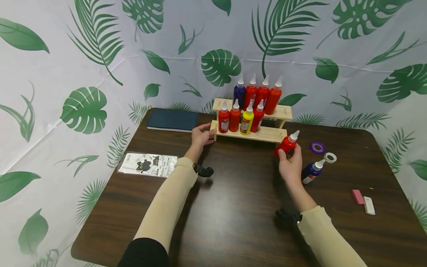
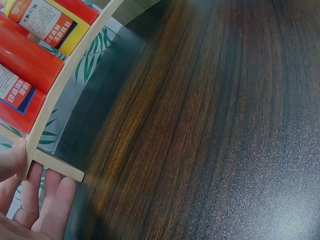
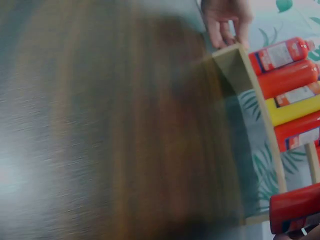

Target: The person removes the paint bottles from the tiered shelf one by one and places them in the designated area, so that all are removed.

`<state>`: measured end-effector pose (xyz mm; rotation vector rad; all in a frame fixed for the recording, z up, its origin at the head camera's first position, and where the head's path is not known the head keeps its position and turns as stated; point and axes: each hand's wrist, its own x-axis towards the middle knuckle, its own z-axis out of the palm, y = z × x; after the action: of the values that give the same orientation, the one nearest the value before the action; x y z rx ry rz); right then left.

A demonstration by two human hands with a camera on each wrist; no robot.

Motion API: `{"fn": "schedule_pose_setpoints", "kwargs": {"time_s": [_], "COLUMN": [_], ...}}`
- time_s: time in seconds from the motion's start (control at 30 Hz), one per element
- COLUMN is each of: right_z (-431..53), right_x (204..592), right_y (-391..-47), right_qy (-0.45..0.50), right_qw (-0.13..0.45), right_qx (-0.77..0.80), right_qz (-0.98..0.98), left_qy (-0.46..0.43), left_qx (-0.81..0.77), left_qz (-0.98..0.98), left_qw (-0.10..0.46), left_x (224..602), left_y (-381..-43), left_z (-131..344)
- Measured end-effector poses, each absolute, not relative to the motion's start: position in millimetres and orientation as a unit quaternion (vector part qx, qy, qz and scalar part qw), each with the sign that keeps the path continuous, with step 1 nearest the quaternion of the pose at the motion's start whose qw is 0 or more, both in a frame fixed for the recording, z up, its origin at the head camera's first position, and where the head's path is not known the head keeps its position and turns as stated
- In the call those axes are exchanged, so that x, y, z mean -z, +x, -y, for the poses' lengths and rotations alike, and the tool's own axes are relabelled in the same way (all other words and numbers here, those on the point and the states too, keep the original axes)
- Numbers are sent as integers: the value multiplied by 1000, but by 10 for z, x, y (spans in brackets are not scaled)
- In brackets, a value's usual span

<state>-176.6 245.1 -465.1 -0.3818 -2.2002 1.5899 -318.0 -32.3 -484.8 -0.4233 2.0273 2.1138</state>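
Observation:
My left hand [image 1: 201, 135] holds the left end of a two-step wooden rack [image 1: 267, 134], its thumb at the board's edge and fingers around the leg in the left wrist view. In my right hand [image 1: 292, 165] is a red squeeze bottle [image 1: 287, 144] with a white nozzle, tilted to the right, just off the rack's front right corner. Red bottles [image 1: 224, 120] and one yellow bottle [image 1: 247, 121] stand on the lower step. The upper step carries a dark blue bottle [image 1: 239, 92] and 3 red bottles [image 1: 273, 99].
Another dark blue bottle [image 1: 311, 172] stands behind my right wrist. Nearby lie a purple tape roll [image 1: 317, 147] and a white tape roll [image 1: 330, 157]. Pink [image 1: 358, 197] and white [image 1: 369, 205] blocks sit at right. A dark notebook [image 1: 172, 119] and a ruler-set packet [image 1: 148, 164] lie at left.

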Motion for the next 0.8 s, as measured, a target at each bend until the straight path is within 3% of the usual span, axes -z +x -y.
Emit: {"fn": "schedule_pose_setpoints", "kwargs": {"time_s": [0.8], "right_z": [-2562], "right_x": [4936], "right_y": [-1531], "right_qy": [-172], "right_qw": [167], "right_qx": [-535], "right_qz": [810], "left_qy": [-142], "left_qx": [-706], "left_qz": [-689], "left_qw": [85], "left_x": [4821], "left_y": [-3151], "left_z": [320]}}
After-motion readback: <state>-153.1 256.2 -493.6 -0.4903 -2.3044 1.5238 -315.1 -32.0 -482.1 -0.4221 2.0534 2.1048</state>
